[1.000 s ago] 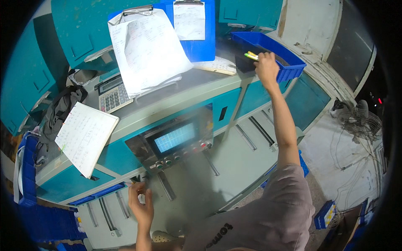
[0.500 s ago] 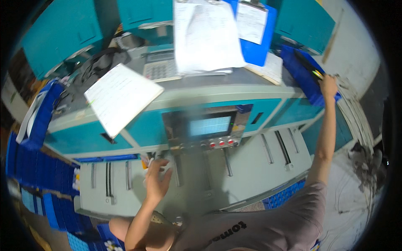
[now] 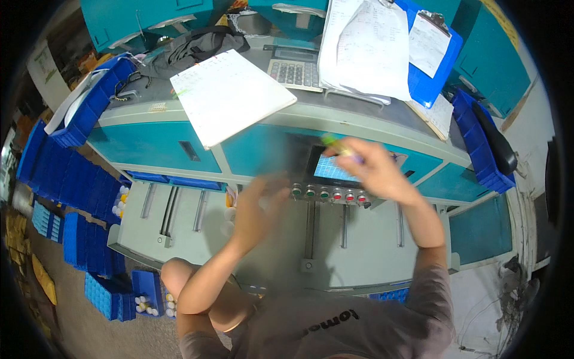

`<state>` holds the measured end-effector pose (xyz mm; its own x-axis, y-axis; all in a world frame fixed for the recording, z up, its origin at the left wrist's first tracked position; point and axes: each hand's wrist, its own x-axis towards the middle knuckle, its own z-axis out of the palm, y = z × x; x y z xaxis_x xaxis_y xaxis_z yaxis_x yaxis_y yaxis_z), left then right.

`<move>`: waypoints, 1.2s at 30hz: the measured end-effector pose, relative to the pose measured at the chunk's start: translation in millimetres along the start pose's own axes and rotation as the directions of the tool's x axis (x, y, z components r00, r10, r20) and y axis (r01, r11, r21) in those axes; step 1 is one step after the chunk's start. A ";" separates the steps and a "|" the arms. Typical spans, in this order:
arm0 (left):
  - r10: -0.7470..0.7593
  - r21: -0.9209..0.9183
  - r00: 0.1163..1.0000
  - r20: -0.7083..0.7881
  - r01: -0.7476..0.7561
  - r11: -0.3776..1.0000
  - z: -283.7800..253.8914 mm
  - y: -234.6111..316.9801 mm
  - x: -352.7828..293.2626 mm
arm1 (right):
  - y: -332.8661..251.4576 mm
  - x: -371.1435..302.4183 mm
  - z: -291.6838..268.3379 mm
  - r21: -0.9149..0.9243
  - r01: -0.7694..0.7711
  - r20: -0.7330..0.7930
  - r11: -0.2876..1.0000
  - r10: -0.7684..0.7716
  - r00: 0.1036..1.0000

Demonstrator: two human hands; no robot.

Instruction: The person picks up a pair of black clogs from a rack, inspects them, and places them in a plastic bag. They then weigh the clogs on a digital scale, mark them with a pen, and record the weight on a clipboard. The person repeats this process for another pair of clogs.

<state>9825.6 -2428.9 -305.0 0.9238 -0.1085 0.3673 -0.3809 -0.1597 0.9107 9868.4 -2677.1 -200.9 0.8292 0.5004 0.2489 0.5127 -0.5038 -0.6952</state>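
Note:
My right hand (image 3: 382,170) is closed round a short pen-like thing (image 3: 341,151) with a green and yellow end, blurred by motion. It is held in front of the control panel's lit screen (image 3: 329,170), partly covering it. My left hand (image 3: 257,209) is raised just left of the panel's row of green and red knobs (image 3: 324,194), its fingers smeared by motion. On the worktop's front edge, above my left hand, lies an open notebook (image 3: 230,99) with handwritten pages. A pale beige calculator (image 3: 294,72) rests behind the notebook's right side.
Paper sheets (image 3: 371,57) and a blue clipboard (image 3: 439,66) stand on the worktop. A blue bin (image 3: 469,140) with a long black thing in it is at the right end. Grey cloth (image 3: 188,57) lies back left. Blue trays (image 3: 69,164) are stacked left of the slotted bench (image 3: 272,266).
My right hand has come from the blue bin at the right to the panel, carrying the pen-like thing. My left hand has risen toward the panel. The whole view has shifted.

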 end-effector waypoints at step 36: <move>0.139 -0.043 0.970 -0.201 -0.150 0.988 -37.9 2.4 0.5 | -9.3 38.1 110.7 0.324 -0.150 0.228 0.934 0.077 0.970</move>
<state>9826.7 -2392.2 -295.5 0.8509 0.0700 0.5206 -0.5133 -0.0997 0.8524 9870.6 -2575.4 -259.6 0.7935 0.6076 0.0339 0.2821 -0.3180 -0.9051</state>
